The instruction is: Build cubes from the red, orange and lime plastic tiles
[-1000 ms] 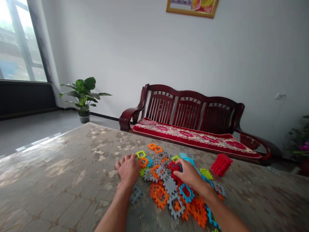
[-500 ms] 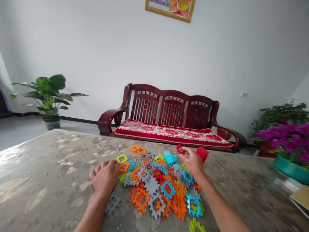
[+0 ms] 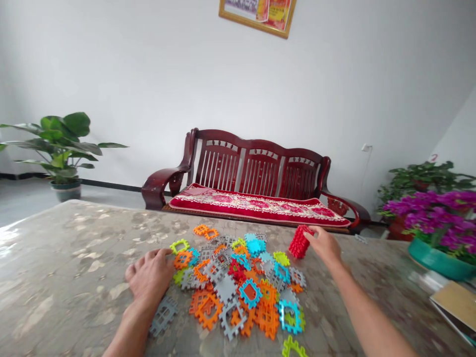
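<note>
A loose heap of toothed plastic interlocking tiles (image 3: 226, 288) in grey, orange, blue, green and red lies on the table before me. My left hand (image 3: 151, 273) rests on the tabletop at the heap's left, fingers loosely spread, fingertips beside a green tile (image 3: 179, 246) and an orange tile (image 3: 183, 259). To the right of the heap stands a stack of red tiles (image 3: 298, 243). My right hand (image 3: 324, 246) pinches at the stack's upper right edge, where a red tile sits on top. Individual tiles in the stack are hard to tell apart.
The patterned table (image 3: 85, 277) carries a grey tile (image 3: 163, 316) near my left forearm and a green tile (image 3: 293, 348) at the near edge. A teal flower pot (image 3: 439, 260) and a notebook (image 3: 455, 302) are at the right. Behind is a wooden bench (image 3: 256, 168).
My right hand has moved right, bringing a red tile from above the heap to the red stack. My left hand stays by the heap's left side. The view has shifted slightly right.
</note>
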A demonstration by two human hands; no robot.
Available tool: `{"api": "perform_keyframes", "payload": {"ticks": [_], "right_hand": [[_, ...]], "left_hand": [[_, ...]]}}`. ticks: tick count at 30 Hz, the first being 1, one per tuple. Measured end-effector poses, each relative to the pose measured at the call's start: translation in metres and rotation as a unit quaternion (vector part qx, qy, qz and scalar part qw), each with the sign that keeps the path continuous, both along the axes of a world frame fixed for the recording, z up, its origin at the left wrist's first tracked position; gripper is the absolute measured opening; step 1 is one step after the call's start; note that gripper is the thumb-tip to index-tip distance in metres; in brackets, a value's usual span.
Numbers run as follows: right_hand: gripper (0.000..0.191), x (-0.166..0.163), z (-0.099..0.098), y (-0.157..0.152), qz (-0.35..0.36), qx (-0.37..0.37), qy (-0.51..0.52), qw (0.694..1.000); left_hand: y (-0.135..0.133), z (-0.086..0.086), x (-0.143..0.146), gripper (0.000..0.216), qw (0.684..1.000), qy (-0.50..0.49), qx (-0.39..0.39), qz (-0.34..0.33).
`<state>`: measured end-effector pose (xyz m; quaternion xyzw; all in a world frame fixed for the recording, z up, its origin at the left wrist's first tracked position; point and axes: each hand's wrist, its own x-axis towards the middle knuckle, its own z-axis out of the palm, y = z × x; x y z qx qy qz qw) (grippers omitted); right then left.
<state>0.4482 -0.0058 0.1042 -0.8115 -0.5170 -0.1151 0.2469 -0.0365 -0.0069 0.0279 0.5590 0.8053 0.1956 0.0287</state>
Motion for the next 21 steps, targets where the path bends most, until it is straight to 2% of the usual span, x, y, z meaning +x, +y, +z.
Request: {"api": "perform_keyframes", "payload": {"ticks": [3, 6, 9, 12, 14, 16, 18, 21], "right_hand": [[0.039, -0.01, 0.0, -0.006, 0.027, 0.058, -0.004, 0.998], [0.036, -0.038, -0.009, -0.018, 0.127, 0.098, 0.059, 0.985], [0.039, -0.085, -0.028, -0.038, 0.284, 0.038, 0.119, 0.951], [0.053, -0.135, -0.046, -0.061, 0.407, -0.06, 0.078, 0.908], [0.07, -0.159, -0.053, -0.072, 0.431, -0.112, 0.052, 0.894], [0.078, -0.173, -0.056, -0.078, 0.439, -0.142, 0.039, 0.886], [0.069, -0.177, -0.057, -0.08, 0.435, -0.142, 0.036, 0.888], [0.043, -0.17, -0.062, -0.077, 0.398, -0.091, 0.041, 0.912]], "left_hand": [[-0.001, 0.0, 0.001, 0.039, 1.0, 0.002, -0.002, -0.002], [-0.002, 0.002, 0.003, 0.04, 1.0, 0.005, 0.009, 0.005], [-0.002, 0.007, 0.01, 0.04, 0.998, 0.007, 0.059, -0.036], [-0.003, 0.019, 0.027, 0.037, 0.978, -0.041, 0.103, -0.175], [-0.007, 0.027, 0.043, 0.034, 0.951, -0.085, 0.102, -0.28], [-0.014, 0.034, 0.061, 0.033, 0.924, -0.093, 0.074, -0.365], [-0.024, 0.037, 0.076, 0.039, 0.917, -0.063, 0.043, -0.392], [-0.035, 0.034, 0.089, 0.054, 0.925, -0.001, 0.0, -0.38]]}}
